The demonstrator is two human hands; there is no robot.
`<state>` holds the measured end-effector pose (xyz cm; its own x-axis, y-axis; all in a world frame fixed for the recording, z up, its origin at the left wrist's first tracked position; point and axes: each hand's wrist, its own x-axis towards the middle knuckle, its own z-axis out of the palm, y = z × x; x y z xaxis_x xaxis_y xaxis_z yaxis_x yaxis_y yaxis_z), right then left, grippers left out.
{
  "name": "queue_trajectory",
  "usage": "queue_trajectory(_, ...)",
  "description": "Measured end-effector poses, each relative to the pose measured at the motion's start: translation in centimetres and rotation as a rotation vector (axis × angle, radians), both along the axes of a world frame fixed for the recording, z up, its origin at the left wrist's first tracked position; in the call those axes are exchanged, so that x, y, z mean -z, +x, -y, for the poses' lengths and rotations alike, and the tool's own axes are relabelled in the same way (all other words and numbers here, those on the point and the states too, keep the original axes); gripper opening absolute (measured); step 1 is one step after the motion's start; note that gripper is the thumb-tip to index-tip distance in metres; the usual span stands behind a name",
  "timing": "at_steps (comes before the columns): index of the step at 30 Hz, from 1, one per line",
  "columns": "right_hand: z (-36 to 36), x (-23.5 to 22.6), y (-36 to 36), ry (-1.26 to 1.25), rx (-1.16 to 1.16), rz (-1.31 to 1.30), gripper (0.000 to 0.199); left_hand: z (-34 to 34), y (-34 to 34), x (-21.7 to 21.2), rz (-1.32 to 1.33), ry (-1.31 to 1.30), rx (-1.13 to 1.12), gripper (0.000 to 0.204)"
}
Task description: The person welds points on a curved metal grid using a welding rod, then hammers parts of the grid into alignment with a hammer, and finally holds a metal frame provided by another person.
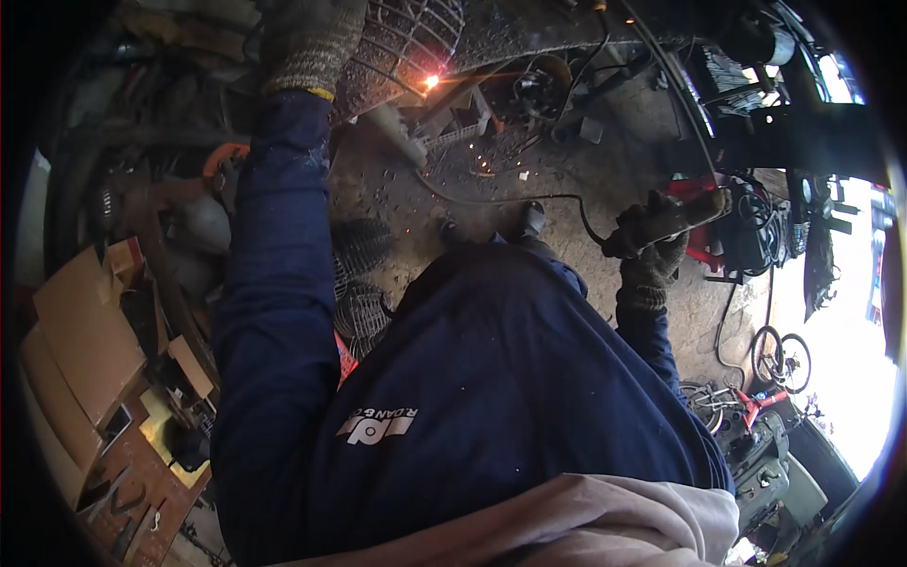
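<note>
Left hand, gloved, laid flat on wire grille far left | right hand wrapped around welding holder, right | grille judged stiff, hot near glowing weld; grip cool rim | holder's cable drags.

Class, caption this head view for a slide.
Gloved left hand steadies a wire metal grille; gloved right hand holds a cabled tool.
</note>
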<state>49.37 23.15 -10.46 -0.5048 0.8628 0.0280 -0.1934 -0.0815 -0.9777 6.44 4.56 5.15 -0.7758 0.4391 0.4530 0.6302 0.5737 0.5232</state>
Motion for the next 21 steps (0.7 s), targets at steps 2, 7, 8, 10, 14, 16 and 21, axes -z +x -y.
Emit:
queue_trajectory(2, -2.0, -1.3, 0.5, -0.014, 0.022, -0.010, 0.057, 0.0, -1.1, 0.6, -0.056, -0.146, -0.046, 0.045)
queue_trajectory(7, -5.9, -6.9, 0.5, 0.132, 0.139, -0.108, 0.044, -0.4, -3.5, 3.3, -0.092, -0.251, -0.165, 0.062)
queue_trajectory(8, -7.2, -7.2, 0.9, 0.140, 0.172, -0.081, 0.042, -0.1, -3.5, 3.0, -0.060, -0.237, -0.136, 0.064)
queue_trajectory(10, -10.5, -8.2, 2.3, 0.210, 0.220, -0.023, 0.040, -0.2, -3.0, 2.8, -0.070, -0.172, -0.078, 0.063)
queue_trajectory(14, -14.4, -13.2, 2.0, 0.401, 0.186, 0.017, 0.039, -0.5, -2.0, 1.2, 0.000, -0.144, 0.081, 0.054)
queue_trajectory(16, -14.9, -15.6, -0.3, 0.275, 0.245, -0.128, 0.039, -0.5, -2.2, 1.6, -0.049, -0.138, 0.100, 0.052)
queue_trajectory(21, -23.4, -16.5, -3.4, 0.586, 0.407, 0.059, 0.041, 0.9, -3.5, 3.8, -0.019, -0.107, -0.033, 0.030)
